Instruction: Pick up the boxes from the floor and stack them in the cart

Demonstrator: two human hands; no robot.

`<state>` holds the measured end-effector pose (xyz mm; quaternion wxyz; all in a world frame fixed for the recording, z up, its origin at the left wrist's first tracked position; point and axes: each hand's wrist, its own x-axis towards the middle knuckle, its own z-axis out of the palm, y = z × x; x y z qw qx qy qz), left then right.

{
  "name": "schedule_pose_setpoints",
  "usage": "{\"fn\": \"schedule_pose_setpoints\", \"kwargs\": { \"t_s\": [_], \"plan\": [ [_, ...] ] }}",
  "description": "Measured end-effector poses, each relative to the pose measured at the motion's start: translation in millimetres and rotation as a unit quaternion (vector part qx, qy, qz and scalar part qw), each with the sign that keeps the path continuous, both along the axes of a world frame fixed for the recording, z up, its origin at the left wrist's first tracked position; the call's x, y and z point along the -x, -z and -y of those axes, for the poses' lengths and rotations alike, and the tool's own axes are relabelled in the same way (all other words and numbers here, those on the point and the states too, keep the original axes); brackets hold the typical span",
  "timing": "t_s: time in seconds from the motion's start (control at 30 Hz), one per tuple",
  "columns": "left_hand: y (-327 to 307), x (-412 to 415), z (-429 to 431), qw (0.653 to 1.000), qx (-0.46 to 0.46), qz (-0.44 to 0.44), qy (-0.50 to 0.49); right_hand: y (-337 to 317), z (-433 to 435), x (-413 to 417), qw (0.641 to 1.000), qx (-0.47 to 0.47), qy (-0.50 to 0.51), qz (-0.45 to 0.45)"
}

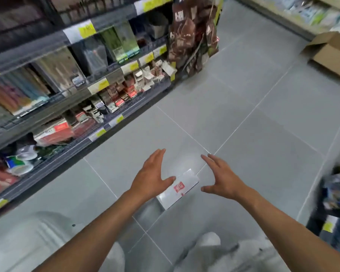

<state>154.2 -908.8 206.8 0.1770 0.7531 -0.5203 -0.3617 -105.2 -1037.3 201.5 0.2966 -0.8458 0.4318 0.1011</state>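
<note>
The person's forearms (98,222) are bare, and the trousers (243,256) are pale grey with small dark specks.

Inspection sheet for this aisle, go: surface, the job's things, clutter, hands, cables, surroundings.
Surface: grey tiled floor with thin pale joints.
Job's things: one white box with a red label lies flat on the floor, between the hands; cart not in view.
Clutter: open cardboard box on the floor, far right.
Hands: left hand open, thumb at the box's edge, contact cannot be told; right hand open, apart from the box.
Cables: nothing seen.
Surroundings: stocked shelves with yellow price tags on the left; more goods at the right edge, blurred.
</note>
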Motion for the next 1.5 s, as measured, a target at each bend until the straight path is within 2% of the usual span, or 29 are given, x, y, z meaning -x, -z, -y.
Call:
{"fn": "schedule_pose_setpoints", "kwargs": {
  "t_s": [0.13,0.27,0.37,0.43,0.57,0.8,0.87,1.0,1.13,1.3,1.43,1.5],
  "plan": [
    [100,26,6,0.996,-0.067,0.044,0.032,90,17,-6,0.993,0.026,-0.080,-0.082],
    [184,56,2,0.972,-0.200,0.099,0.076,163,19,-20,0.972,0.037,-0.161,-0.167],
    [229,69,-3,0.958,-0.244,0.124,0.083,203,14,-30,0.952,0.060,-0.224,-0.198],
    [247,74,-8,0.958,-0.242,0.131,0.079,222,11,-36,0.941,0.072,-0.259,-0.205],
    [269,79,-12,0.974,-0.171,0.138,0.055,247,9,-47,0.931,0.074,-0.287,-0.213],
    [265,54,9,0.977,-0.152,0.135,0.065,245,17,-51,0.968,0.049,-0.204,-0.138],
    [246,42,25,0.975,-0.148,0.138,0.093,229,27,-51,0.975,0.042,-0.176,-0.129],
    [168,20,76,0.967,-0.133,0.139,0.167,167,62,-55,0.984,0.036,-0.127,-0.123],
    [54,5,137,0.953,-0.108,0.173,0.225,72,110,-62,0.989,0.036,-0.089,-0.113],
    [-136,-17,213,0.928,-0.080,0.223,0.287,-113,177,-70,0.990,0.067,-0.072,-0.098],
    [-318,-21,250,0.925,-0.062,0.231,0.296,-315,209,-74,0.990,0.089,-0.059,-0.090],
    [-412,-18,259,0.918,-0.046,0.265,0.292,-411,218,-72,0.991,0.088,-0.052,-0.087]
  ]
}}
